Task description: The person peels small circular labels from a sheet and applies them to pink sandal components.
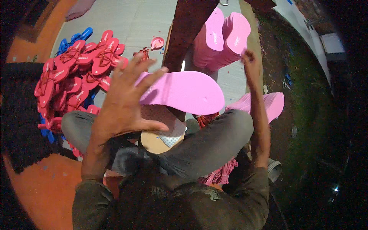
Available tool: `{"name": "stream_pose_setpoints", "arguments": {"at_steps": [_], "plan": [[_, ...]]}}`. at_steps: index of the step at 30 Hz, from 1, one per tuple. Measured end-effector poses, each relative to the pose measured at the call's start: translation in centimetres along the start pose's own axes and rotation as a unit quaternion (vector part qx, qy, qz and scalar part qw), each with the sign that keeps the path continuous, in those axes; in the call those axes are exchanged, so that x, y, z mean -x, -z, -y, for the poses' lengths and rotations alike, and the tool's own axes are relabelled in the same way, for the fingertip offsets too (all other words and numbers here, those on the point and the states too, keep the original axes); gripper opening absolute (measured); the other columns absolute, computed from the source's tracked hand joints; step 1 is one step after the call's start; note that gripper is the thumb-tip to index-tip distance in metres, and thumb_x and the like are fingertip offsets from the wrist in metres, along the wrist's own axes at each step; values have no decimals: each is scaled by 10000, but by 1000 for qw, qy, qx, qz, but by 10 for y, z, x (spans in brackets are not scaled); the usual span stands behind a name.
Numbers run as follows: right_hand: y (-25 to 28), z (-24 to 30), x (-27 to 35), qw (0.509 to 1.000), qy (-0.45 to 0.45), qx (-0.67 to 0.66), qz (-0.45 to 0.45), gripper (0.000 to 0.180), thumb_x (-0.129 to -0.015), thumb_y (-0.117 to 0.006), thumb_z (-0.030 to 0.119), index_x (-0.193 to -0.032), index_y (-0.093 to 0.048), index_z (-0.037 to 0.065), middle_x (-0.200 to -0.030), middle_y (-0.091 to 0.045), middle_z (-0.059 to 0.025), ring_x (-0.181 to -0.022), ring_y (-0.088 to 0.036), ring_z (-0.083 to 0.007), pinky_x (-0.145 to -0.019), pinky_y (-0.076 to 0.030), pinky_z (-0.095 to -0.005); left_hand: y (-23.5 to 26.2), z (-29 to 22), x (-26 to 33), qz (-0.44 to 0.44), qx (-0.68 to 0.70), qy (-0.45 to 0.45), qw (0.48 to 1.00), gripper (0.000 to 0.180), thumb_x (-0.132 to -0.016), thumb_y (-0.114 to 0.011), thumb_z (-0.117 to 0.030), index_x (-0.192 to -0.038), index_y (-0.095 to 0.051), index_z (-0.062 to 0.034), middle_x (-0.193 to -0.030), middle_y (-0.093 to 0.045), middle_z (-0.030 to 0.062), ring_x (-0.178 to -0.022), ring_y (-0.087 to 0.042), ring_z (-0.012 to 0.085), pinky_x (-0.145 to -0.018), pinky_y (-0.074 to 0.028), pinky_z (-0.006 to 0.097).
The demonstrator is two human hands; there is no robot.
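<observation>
Looking down from the head view, we recorded a person seated cross-legged on a pale tiled floor, grey-trousered knees spread to either side. The left hand was raised in front of the camera, fingers splayed wide, palm down. It lay over the heel end of a pink flip-flop sole without straps; the fingertips touched or overlapped the sole's near edge, but we could not tell whether the hand actually gripped it. The sole lay roughly level, toe end pointing to the right, above the lap and across a dark brown wooden post that rose from between the knees toward the top of the frame.

The right hand was stretched out away from the body, fingers curled at the lower edge of a stack of pink soles standing beside the post. Whether it pinched one sole or only touched the stack, we could not tell. A second, lower group of pink soles lay just beyond the right knee.

Below the held sole we noted a round tan wooden block in the lap, with a patterned sheet resting on it. Bundles of red straps showed beside the right thigh. To the left, a heap of finished red flip-flops covered the floor, with a few blue flip-flops at its far edge. A small pink dish sat on the tiles near the post.
</observation>
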State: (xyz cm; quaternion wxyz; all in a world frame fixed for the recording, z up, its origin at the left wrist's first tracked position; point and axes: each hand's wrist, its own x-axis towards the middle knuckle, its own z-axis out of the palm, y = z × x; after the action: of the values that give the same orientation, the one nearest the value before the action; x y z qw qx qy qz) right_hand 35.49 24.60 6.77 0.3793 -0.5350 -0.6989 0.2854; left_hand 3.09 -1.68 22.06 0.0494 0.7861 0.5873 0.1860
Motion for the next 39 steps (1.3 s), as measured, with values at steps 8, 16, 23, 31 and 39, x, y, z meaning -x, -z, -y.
{"name": "stream_pose_setpoints", "arguments": {"at_steps": [8,16,23,31,39], "plan": [[-48,3,-95,944,-170,267,-87,946,-540,-777,440,-1201,-351,-87,-1160,-476,-232,-1069,-485,-303,-883,-404,-353,-30,2,-11,107,-29,7,994,904,-541,-744,-401,-1291,-325,-119,-1171,-407,120,-1106,-376,303,-970,-235,495],[-39,-28,-130,959,-165,232,22,1053,-470,-811,386,-1249,-277,-80,-1171,-468,-268,-1076,-483,-362,-878,-421,-388,-29,10,-15,74,-42,31,996,857,-521,-769,-311,-1264,-378,-142,-1095,-466,83,-1040,-434,259,-945,-277,446],[-41,10,-114,949,-53,300,74,856,-516,-790,405,-1146,-447,-61,-1100,-519,-252,-1019,-515,-349,-853,-429,-383,-35,18,-10,44,-32,28,998,850,-518,-764,-334,-1258,-387,-153,-1096,-481,84,-1048,-442,254,-939,-285,456],[48,95,114,968,-150,-66,189,474,-842,-437,476,-771,-564,25,-680,-575,-67,-572,-493,-148,-568,-398,-278,-37,23,-3,35,-47,20,998,846,-502,-777,-312,-1239,-397,-144,-1126,-479,99,-1104,-433,259,-970,-253,486],[-182,67,302,915,11,223,337,478,-746,-614,409,-976,-578,-8,-934,-588,-214,-896,-555,-366,-774,-439,-383,-53,21,-30,34,-83,-23,996,879,-486,-779,-281,-1252,-379,-124,-1058,-527,98,-1045,-481,280,-918,-313,464]]}}
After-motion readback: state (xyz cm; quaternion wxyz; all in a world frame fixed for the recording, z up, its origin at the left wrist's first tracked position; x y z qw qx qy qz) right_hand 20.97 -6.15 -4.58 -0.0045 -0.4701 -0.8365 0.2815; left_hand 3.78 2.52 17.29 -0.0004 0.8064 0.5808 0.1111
